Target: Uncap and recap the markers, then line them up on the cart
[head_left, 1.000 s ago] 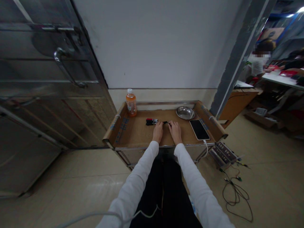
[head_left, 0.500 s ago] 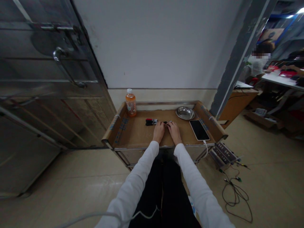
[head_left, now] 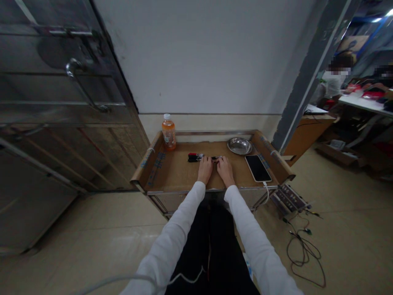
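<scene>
Head view has the left hand (head_left: 205, 169) and right hand (head_left: 225, 171) at a dark marker (head_left: 216, 157), can't tell if gripping, so probably unfinished, with other markers (head_left: 193, 157) lying nearby.

Pens (head_left: 193, 157) between bottle (head_left: 169, 137) and phone (head_left: 258, 168), dish (head_left: 240, 146) behind phone

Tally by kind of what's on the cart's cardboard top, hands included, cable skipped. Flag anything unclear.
Bottle: 1
Metal dish: 1
Phone: 1
Left hand plus right hand: 2
Pens or markers: at least 2, bunched and partly covered, exact count unclear
Total: at least 7
</scene>
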`<state>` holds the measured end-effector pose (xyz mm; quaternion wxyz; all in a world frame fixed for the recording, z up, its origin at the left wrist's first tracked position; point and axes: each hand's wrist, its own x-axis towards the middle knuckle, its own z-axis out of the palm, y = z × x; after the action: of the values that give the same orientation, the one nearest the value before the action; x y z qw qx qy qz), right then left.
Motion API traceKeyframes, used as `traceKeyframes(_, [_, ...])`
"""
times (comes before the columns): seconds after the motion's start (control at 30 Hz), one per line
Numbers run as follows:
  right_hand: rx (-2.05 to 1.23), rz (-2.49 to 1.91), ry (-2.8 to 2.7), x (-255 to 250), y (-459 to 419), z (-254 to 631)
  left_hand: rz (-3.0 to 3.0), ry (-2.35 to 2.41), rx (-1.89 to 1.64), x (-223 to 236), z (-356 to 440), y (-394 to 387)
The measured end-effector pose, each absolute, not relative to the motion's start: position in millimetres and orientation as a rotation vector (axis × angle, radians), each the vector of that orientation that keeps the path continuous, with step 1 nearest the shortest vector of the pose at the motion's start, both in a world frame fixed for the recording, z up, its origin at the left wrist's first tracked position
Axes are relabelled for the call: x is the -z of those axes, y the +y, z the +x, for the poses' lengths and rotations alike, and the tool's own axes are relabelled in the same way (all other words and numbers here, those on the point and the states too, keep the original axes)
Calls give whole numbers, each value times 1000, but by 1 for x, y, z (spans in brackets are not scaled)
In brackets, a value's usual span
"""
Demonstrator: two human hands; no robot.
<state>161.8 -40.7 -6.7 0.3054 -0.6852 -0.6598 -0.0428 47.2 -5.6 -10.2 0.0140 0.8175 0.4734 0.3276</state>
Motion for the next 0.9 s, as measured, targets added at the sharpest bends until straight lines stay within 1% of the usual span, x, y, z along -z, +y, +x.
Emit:
traceKeyframes(0.27, [206, -1833, -1730, 10, -40, 161, 2552, 1531, -1003, 11, 46, -7])
traceKeyframes(0.57, [209, -1825, -1730, 12, -39, 162, 2574, 1543, -908, 8, 45, -9])
traceKeyframes(0.77, [141, -1862, -1731, 10, -39, 161, 2566, 1557, -898, 5, 43, -12])
traceKeyframes(0.9, [156, -1896, -1744, 9, -41, 161, 2603, 1637, -807, -1, 43, -17])
